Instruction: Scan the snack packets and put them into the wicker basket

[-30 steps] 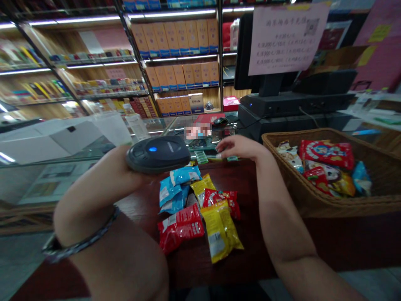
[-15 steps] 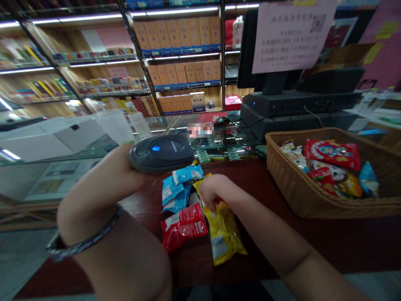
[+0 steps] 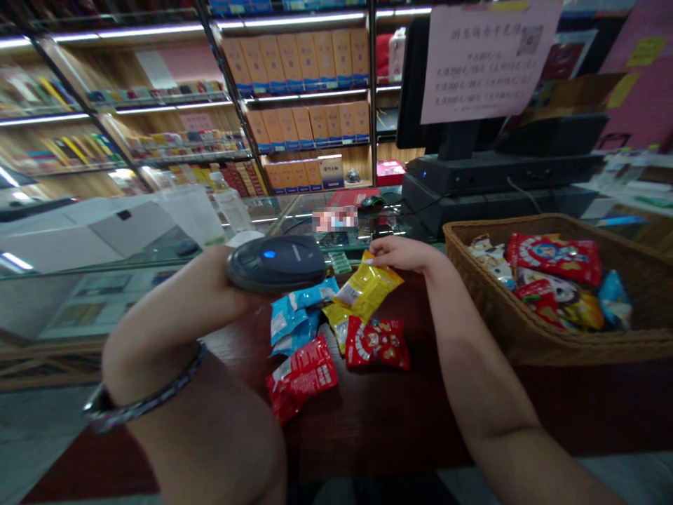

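Note:
My left hand (image 3: 223, 270) is closed around a dark barcode scanner (image 3: 281, 263) with a blue light on top; its fingers are mostly hidden under the scanner. My right hand (image 3: 402, 252) pinches the upper corner of a yellow snack bag (image 3: 365, 287), which is tilted above the pile. Beneath it, another yellow bag (image 3: 336, 319) is partly covered. Blue snack bags (image 3: 294, 319) lie just below the scanner. Nearer to me, one red bag (image 3: 302, 375) rests face down, and a red bag with a cartoon picture (image 3: 377, 344) lies to its right.
A wicker basket (image 3: 494, 344) holding several snack bags stands on the dark red counter (image 3: 378, 428) at right. Behind are a glass case (image 3: 294, 210), a monitor with a pink notice (image 3: 478, 63), and a white box (image 3: 78, 235) at left. Stocked shelves line the back.
My right hand has moved up and away with the yellow bag, which now hangs higher, near the glass case. The red cartoon bag has come into view on the counter. The scanner has barely moved.

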A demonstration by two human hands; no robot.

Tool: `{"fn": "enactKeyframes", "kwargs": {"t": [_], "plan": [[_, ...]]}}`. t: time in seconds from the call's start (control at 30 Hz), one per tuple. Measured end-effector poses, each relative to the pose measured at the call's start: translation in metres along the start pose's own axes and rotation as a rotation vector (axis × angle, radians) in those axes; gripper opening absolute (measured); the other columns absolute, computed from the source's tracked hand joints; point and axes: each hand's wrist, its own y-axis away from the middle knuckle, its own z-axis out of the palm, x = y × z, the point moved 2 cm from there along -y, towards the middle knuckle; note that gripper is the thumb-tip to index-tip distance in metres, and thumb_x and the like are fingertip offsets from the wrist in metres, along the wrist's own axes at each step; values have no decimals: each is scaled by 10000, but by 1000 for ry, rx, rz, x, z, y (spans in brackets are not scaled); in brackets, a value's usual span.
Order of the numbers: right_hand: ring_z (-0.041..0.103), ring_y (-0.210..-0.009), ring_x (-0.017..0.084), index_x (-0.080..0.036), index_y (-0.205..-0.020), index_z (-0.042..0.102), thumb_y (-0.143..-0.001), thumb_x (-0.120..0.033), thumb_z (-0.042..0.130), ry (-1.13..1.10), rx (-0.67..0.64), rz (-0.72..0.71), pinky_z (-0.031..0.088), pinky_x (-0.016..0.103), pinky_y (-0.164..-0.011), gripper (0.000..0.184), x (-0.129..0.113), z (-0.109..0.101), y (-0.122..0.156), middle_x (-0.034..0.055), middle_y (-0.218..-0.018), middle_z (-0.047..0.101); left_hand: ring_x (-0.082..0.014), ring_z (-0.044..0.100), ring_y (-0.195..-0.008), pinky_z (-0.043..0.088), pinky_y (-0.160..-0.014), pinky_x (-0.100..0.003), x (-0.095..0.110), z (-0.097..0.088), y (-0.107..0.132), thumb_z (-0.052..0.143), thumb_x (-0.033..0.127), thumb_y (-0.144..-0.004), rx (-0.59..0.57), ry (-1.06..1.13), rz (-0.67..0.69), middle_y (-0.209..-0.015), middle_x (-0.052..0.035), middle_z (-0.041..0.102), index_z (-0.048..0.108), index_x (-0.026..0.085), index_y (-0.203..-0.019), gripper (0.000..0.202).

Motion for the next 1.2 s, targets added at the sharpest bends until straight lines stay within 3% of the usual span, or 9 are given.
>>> {"fn": "enactKeyframes", "kwargs": {"t": [0.1,0.23,0.43,0.73,0.8,0.9,1.03,1.13,1.2], "plan": [[513,-619,102,-179,-777,566,-748,-287,677,-46,110,9,382,219,-583,157,5,-10,3,-36,-696,587,-213,698,-920,568,-898,-364,-2,5,-3,698,308,-732,-73,4,1,-1053,-33,793,752,224,-1049,333],[505,-624,100,-170,-769,583,-747,-296,680,-53,170,38,383,210,-570,161,5,-19,9,-31,-692,583,-209,683,-836,575,-845,-363,1,9,-6,661,293,-679,-117,-25,-10,-938,-40,794,768,191,-930,291],[509,-624,113,-173,-730,564,-764,-254,644,-40,228,40,362,214,-555,119,-2,-28,23,-10,-658,595,-257,696,-942,564,-898,-414,-11,7,-5,695,353,-684,-56,-35,-58,-1102,-75,786,760,210,-1062,409],[520,-639,122,-176,-705,577,-717,-235,654,-25,273,32,388,232,-594,98,-5,-33,26,-17,-675,587,-248,702,-924,567,-884,-402,-10,3,-3,668,262,-664,-54,-56,-70,-1065,-68,794,750,183,-1063,415],[525,-655,128,-173,-706,587,-717,-253,656,2,338,20,391,240,-604,106,-5,-37,28,-13,-690,589,-248,702,-922,566,-886,-403,-8,4,-4,667,278,-659,-46,-53,-73,-1059,-61,796,756,187,-1053,414],[496,-642,130,-179,-698,569,-746,-268,629,89,651,16,380,258,-608,117,-12,-51,40,-20,-668,539,-238,700,-925,558,-902,-399,-6,4,-4,659,289,-670,-24,-58,-58,-1056,-39,797,761,205,-1038,391],[469,-660,151,-217,-714,459,-824,-259,577,253,1335,30,411,323,-700,167,-34,-69,80,-19,-681,469,-243,705,-939,559,-906,-403,-9,4,-3,660,300,-682,-33,-63,-75,-1057,-24,798,763,221,-1024,366],[482,-727,180,-257,-782,325,-877,-196,508,352,1808,-71,420,375,-805,215,-47,-71,110,-4,-751,433,-247,707,-930,561,-901,-410,-10,3,-2,661,313,-688,-39,-80,-84,-1045,-23,801,766,226,-1017,356],[503,-823,202,-273,-843,255,-887,-121,403,361,1931,-127,413,402,-874,216,-47,-70,118,31,-858,434,-243,706,-940,559,-908,-405,-10,3,-2,663,312,-691,-44,-66,-68,-1057,-20,799,766,233,-1024,357]]}}
